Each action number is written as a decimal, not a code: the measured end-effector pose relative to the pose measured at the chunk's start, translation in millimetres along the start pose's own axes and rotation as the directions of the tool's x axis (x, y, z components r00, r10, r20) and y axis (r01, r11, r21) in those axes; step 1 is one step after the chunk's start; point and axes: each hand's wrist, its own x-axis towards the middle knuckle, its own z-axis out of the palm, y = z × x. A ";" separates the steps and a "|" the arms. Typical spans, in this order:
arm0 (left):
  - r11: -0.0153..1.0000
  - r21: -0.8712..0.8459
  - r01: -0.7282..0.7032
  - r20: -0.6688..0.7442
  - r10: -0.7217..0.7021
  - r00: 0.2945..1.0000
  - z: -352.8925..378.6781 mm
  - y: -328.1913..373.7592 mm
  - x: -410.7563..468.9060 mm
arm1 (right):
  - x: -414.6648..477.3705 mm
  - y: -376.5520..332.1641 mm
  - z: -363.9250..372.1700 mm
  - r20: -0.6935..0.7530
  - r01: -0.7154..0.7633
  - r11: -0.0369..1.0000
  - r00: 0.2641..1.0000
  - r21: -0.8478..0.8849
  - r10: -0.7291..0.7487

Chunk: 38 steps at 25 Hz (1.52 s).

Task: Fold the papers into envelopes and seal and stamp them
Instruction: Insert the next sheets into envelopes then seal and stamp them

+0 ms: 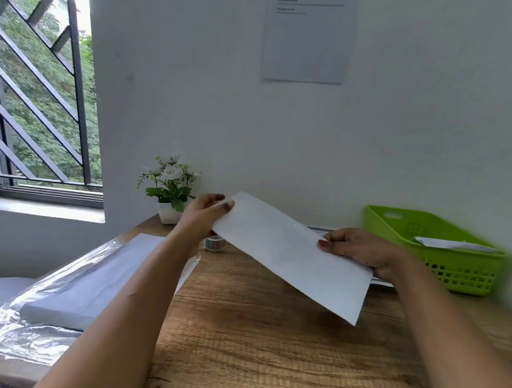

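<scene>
We hold the long white folded paper sheet (293, 255) in the air above the brown wooden table (256, 342), our left hand (201, 217) pinching its far corner and our right hand (361, 251) clamped on its right edge, probably to keep it taut for the next crease. The bright green plastic basket (464, 273) at right already holds white folded paper (454, 244).

Paper (293, 255) held above table (256, 342), left hand (201, 217) at far-left corner, right hand (361, 249) at right edge. Paper stack (87, 277) on table left. Plant (169, 186) behind left hand, by wall. Tape roll (214, 243) under paper's left end. Basket (441, 248) far right, paper inside.
</scene>
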 end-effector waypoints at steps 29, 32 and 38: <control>0.449 0.876 0.176 0.152 -0.602 0.784 -37.9 -2.2 -2.0 | 9.0 17.1 -2.5 0.133 -0.071 0.913 0.982 -0.401 0.134; 0.339 0.940 0.034 0.146 -0.490 0.860 -25.3 -6.2 -1.0 | 13.0 17.6 3.2 0.111 -0.022 0.901 0.991 -0.433 0.077; 0.186 0.967 -0.177 0.234 -0.361 0.903 -3.4 -13.5 -3.4 | 16.7 19.8 7.7 0.049 -0.005 0.882 0.998 -0.471 0.032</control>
